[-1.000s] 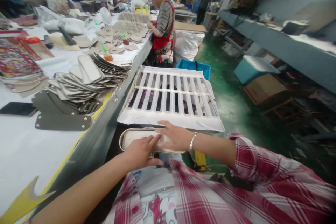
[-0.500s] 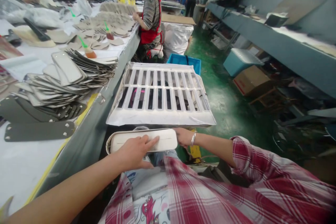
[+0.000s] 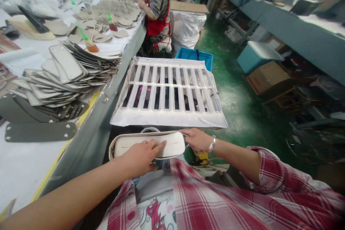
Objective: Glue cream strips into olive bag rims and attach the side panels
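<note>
A long white panel [image 3: 174, 144] with rounded ends and a short slit line lies across my lap, a raised pale strip [image 3: 112, 147] running along its left end and far edge. My left hand [image 3: 142, 156] rests over the middle of the panel, fingers on its top face and thumb at the near edge, holding it. At the panel's right end, my right hand [image 3: 198, 139] has its fingers pinched together on the edge strip. Whatever else those fingers may hold is too small to make out.
A white slatted crate [image 3: 168, 116] stands just beyond the panel. On the left table [image 3: 24, 165] are stacked rounded panels [image 3: 66, 63], dark strips [image 3: 40, 132] and glue bottles [image 3: 90, 45]. Past the crate are a blue bin [image 3: 194, 54] and a co-worker in a red apron [image 3: 157, 25].
My right hand has shifted slightly right, and the strip at the panel's right end now stands away from it. My left hand stays on the panel. The whole view has tilted down a little.
</note>
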{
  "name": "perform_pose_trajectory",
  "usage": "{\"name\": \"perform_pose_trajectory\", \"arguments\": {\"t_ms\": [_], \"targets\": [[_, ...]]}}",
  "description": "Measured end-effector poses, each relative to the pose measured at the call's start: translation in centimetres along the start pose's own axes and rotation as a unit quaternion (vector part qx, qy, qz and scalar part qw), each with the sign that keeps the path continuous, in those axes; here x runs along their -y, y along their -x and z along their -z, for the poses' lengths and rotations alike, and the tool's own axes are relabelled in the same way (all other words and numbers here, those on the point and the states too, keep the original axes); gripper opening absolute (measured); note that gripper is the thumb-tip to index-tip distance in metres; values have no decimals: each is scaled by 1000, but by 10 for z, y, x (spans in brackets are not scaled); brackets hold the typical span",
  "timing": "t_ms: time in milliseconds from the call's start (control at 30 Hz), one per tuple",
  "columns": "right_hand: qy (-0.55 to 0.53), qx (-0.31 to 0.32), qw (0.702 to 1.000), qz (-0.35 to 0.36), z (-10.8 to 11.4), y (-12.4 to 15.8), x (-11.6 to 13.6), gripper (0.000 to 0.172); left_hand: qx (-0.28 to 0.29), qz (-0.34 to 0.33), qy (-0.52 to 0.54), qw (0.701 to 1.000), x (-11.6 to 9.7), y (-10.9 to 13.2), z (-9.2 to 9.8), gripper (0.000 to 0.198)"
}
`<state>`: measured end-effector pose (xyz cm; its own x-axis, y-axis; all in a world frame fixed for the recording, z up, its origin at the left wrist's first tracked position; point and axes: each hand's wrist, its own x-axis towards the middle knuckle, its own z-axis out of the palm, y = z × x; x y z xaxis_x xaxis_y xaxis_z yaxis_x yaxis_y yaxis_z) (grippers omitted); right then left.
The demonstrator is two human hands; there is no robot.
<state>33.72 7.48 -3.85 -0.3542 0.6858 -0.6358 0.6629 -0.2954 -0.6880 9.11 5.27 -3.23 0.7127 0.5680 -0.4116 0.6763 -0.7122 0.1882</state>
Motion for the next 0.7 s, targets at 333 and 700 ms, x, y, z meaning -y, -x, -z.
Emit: {"name": "perform_pose_trajectory", "arguments": {"t_ms": [333, 700], "targets": [[127, -98, 974, 157, 2, 9, 11, 40, -11, 5, 14, 1000, 7, -7, -6, 79], [-363, 34, 931, -4, 0, -27, -59, 60, -48, 13, 5, 999, 4, 2, -10, 52]]}}
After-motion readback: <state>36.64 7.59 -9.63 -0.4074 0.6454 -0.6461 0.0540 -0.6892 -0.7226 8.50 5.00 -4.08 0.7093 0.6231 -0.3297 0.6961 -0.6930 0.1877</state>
